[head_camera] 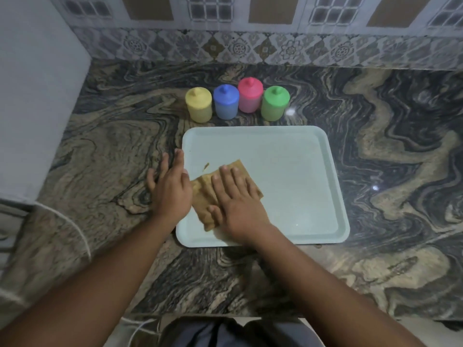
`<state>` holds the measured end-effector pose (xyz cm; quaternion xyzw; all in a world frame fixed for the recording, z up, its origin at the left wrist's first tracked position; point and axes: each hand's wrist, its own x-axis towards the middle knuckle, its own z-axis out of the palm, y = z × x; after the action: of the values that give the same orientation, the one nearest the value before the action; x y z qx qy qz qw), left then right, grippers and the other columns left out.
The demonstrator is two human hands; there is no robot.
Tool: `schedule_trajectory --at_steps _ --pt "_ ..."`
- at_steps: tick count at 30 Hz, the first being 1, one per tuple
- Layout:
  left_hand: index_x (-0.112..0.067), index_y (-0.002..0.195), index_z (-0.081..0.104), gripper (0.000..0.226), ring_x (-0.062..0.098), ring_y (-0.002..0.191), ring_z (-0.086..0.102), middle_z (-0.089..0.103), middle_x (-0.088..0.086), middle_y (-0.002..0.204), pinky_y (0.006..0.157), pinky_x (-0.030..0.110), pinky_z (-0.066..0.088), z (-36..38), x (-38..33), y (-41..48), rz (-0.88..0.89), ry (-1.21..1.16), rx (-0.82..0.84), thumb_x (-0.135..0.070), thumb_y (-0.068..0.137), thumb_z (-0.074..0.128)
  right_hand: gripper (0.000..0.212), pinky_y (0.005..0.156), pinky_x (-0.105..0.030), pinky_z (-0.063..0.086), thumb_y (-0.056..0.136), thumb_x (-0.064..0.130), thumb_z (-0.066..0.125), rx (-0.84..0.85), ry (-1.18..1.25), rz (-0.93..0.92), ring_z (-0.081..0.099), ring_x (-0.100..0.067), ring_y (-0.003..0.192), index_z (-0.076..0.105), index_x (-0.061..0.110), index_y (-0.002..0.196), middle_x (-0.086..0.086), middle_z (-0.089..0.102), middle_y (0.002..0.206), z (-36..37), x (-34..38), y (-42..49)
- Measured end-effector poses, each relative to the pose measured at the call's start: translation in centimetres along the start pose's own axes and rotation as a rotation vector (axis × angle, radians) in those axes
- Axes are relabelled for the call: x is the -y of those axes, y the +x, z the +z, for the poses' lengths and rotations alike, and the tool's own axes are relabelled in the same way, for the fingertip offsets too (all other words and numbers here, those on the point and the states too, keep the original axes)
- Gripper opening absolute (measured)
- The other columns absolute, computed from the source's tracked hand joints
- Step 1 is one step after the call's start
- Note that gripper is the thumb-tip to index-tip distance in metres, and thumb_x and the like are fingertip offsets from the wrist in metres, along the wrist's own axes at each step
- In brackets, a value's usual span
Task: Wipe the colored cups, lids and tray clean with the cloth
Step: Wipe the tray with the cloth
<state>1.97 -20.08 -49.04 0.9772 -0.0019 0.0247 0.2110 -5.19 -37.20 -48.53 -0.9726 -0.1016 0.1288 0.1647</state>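
- right grip point(235, 199): open flat, holding nothing, pressing cloth point(201, 194) onto tray point(288, 171)
- cloth under palm, sticking out left
- left grip point(170, 189): flat on desk point(100, 171), at tray's left rim

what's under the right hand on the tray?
A brown cloth, pressed flat against the pale tray by the right hand with straight fingers. The tray surface beneath cloth and hand is covered, so its state there can't be seen.

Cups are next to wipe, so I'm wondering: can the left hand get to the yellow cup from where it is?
Probably yes. The left hand lies open at the left edge of the tray, holding nothing, and the yellow cup stands just beyond it with only counter between.
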Motion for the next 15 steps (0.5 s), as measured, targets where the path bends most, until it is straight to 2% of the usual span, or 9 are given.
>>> schedule_trajectory --at_steps 2,4,6,8,11,15 --pt "-0.021 0.154 0.028 0.052 0.016 0.152 0.013 0.035 0.002 0.158 0.118 0.049 0.006 -0.1 0.0 0.0 0.014 0.016 0.005 -0.020 0.103 0.034 0.079 0.126 -0.045 -0.012 0.097 0.063 0.010 -0.006 -0.011 0.026 -0.025 -0.025 0.155 -0.001 0.024 0.165 -0.002 -0.019 0.170 -0.1 -1.7 -1.7" --pt "-0.021 0.155 0.026 0.053 0.017 0.152 0.012 0.034 0.000 0.159 0.118 0.049 0.005 -0.1 0.0 -0.1 0.029 0.041 0.018 -0.021 0.103 0.034 0.074 0.126 -0.044 -0.012 0.103 0.061 0.019 -0.026 -0.025 0.142 -0.024 -0.024 0.156 -0.002 0.025 0.165 -0.001 -0.020 0.170 -0.8 -3.4 -1.0" --pt "-0.021 0.155 0.025 0.053 0.019 0.152 0.012 0.036 -0.001 0.158 0.118 0.050 0.006 -0.1 0.0 -0.2 0.045 0.055 0.024 -0.021 0.103 0.034 0.072 0.127 -0.051 -0.007 0.106 0.054 0.027 -0.072 -0.016 0.287 -0.018 -0.030 0.157 0.000 0.022 0.165 -0.007 -0.017 0.171 -1.8 -3.8 2.0" --pt "-0.021 0.155 0.026 0.053 0.020 0.152 0.013 0.037 -0.001 0.157 0.117 0.051 0.006 -0.1 0.0 -0.2 0.047 0.057 0.023 -0.021 0.103 0.035 0.071 0.125 -0.056 -0.006 0.107 0.052 0.030 -0.087 0.026 0.337 -0.017 -0.035 0.157 0.002 0.023 0.165 -0.012 -0.016 0.171 -2.3 -2.4 6.0" --pt "-0.023 0.154 0.028 0.055 0.017 0.152 0.013 0.034 -0.003 0.159 0.118 0.050 0.006 -0.2 -0.1 -0.1 0.036 0.047 0.027 -0.027 0.100 0.028 0.064 0.126 -0.056 -0.005 0.108 0.050 0.028 -0.062 0.022 0.174 -0.015 -0.035 0.158 0.006 0.030 0.165 -0.012 -0.012 0.172 -1.2 1.5 8.3" --pt "-0.023 0.155 0.027 0.054 0.015 0.152 0.011 0.032 -0.004 0.159 0.119 0.050 0.004 -0.2 0.0 -0.1 0.027 0.047 0.033 -0.027 0.101 0.029 0.060 0.127 -0.050 -0.004 0.107 0.050 0.024 -0.038 -0.013 -0.022 -0.013 -0.030 0.158 0.012 0.036 0.164 -0.007 -0.008 0.172 0.5 2.0 2.4"
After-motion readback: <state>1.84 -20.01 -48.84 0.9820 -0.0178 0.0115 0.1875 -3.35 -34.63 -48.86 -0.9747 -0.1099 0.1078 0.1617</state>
